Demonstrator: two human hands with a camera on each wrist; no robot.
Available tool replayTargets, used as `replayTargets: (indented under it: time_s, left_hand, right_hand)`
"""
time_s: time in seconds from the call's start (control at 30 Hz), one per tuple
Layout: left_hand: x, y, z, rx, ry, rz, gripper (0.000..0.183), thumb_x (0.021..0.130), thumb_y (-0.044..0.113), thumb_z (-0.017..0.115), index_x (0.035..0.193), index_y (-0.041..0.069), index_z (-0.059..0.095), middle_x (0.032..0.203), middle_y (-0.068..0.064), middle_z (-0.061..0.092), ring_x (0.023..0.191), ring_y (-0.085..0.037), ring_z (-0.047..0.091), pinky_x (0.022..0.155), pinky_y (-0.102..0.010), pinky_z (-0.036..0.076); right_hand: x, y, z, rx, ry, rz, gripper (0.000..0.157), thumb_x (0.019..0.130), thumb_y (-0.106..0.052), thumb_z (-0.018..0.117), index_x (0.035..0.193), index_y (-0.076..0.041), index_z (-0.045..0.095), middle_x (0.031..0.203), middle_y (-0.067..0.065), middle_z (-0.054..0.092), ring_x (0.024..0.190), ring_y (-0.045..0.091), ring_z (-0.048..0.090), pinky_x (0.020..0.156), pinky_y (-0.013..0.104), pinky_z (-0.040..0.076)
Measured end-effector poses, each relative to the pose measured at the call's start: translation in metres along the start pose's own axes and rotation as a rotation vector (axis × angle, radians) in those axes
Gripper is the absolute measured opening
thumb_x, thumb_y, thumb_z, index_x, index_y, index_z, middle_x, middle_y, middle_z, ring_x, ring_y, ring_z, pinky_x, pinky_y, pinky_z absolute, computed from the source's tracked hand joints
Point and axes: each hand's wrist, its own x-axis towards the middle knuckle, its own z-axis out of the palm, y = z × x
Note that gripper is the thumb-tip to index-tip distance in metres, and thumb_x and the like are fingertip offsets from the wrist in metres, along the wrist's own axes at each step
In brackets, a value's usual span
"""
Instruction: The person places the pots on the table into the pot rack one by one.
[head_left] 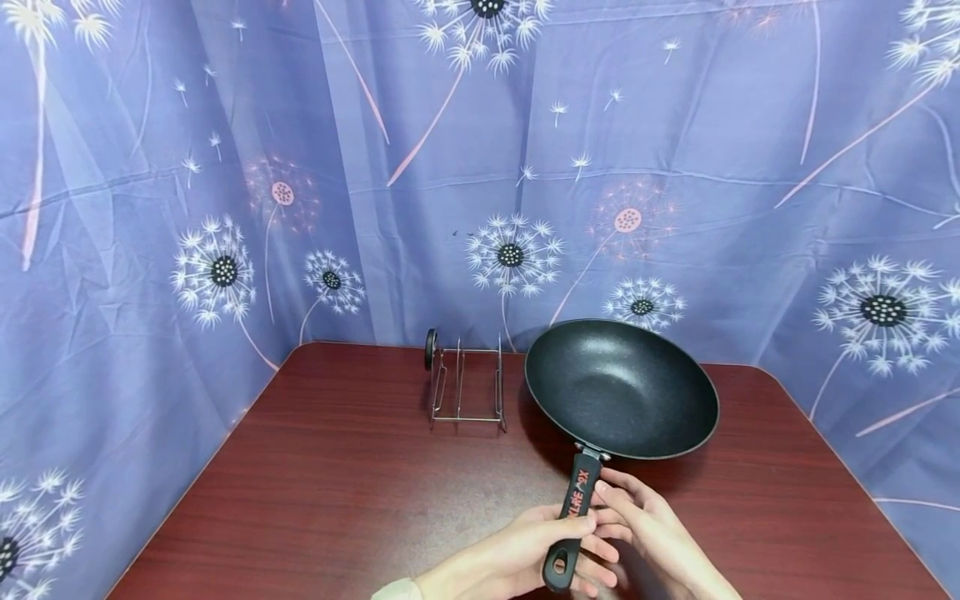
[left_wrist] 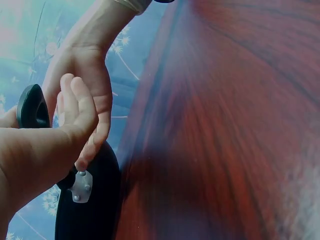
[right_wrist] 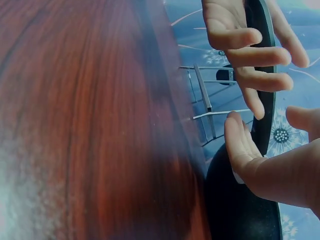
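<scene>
A black frying pan point(head_left: 622, 392) faces me with its inside showing and its handle point(head_left: 579, 496) pointing toward me; it seems lifted off the table. My left hand point(head_left: 517, 546) holds the handle near its end, thumb across the top and fingers underneath. Close by, my right hand point(head_left: 656, 529) is at the handle's right side, fingertips beside and under it, thumb near its edge. In the right wrist view, the fingers of the right hand point(right_wrist: 270, 172) look loose around the handle, not closed on it. Whether they touch it I cannot tell.
A small metal wire rack point(head_left: 467, 392) with a black round part at its left stands at the table's back, left of the pan. The red-brown wooden table point(head_left: 337, 483) is bordered by blue dandelion-print curtains point(head_left: 420, 250) behind and at both sides.
</scene>
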Motion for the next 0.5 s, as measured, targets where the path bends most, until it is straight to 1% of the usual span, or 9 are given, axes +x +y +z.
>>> replayTargets:
  time_s: [0.2, 0.27, 0.33, 0.4, 0.5]
  left_hand:
    - [0.0022, -0.0017, 0.0009, -0.018, 0.039, -0.009, 0.039, 0.1, 0.03, 0.056, 0.131, 0.006, 0.05, 0.094, -0.001, 0.069, 0.079, -0.013, 0.071, 0.068, -0.03, 0.059]
    - [0.0025, -0.0023, 0.0013, -0.028, 0.048, -0.011, 0.033, 0.1, 0.026, 0.056, 0.127, 0.008, 0.051, 0.09, -0.001, 0.068, 0.075, -0.011, 0.069, 0.065, -0.03, 0.059]
    - [0.0026, -0.0026, 0.0019, -0.036, 0.058, -0.013, 0.028, 0.099, 0.021, 0.055, 0.124, 0.009, 0.05, 0.086, 0.001, 0.065, 0.068, -0.008, 0.065, 0.061, -0.027, 0.057]
    - [0.0022, -0.0025, 0.0028, -0.046, 0.065, -0.011, 0.026, 0.098, 0.017, 0.054, 0.122, 0.009, 0.048, 0.083, 0.003, 0.063, 0.061, -0.005, 0.059, 0.056, -0.024, 0.053]
    - [0.0021, -0.002, 0.0047, -0.07, 0.069, -0.008, 0.024, 0.098, 0.015, 0.055, 0.12, 0.01, 0.047, 0.078, 0.005, 0.059, 0.052, -0.003, 0.047, 0.048, -0.018, 0.041]
  right_hand:
    - [0.0011, -0.0023, 0.0036, 0.038, -0.005, 0.014, 0.073, 0.103, -0.034, 0.051, 0.15, 0.009, 0.017, 0.115, 0.007, 0.062, 0.092, 0.01, 0.066, 0.083, 0.022, 0.055]
    - [0.0015, -0.0026, 0.0047, 0.046, -0.005, 0.019, 0.073, 0.103, -0.034, 0.052, 0.15, 0.009, 0.017, 0.114, 0.006, 0.061, 0.09, 0.008, 0.065, 0.083, 0.022, 0.055]
    - [0.002, -0.0025, 0.0055, 0.051, -0.007, 0.023, 0.073, 0.102, -0.034, 0.052, 0.15, 0.009, 0.018, 0.112, 0.005, 0.06, 0.088, 0.007, 0.063, 0.082, 0.021, 0.055]
    - [0.0026, -0.0022, 0.0064, 0.063, -0.011, 0.024, 0.072, 0.102, -0.033, 0.053, 0.149, 0.009, 0.018, 0.111, 0.004, 0.06, 0.089, 0.007, 0.063, 0.083, 0.021, 0.055]
    - [0.0036, -0.0021, 0.0079, 0.078, -0.021, 0.016, 0.072, 0.102, -0.032, 0.053, 0.149, 0.009, 0.019, 0.11, 0.002, 0.063, 0.092, 0.008, 0.065, 0.084, 0.022, 0.055]
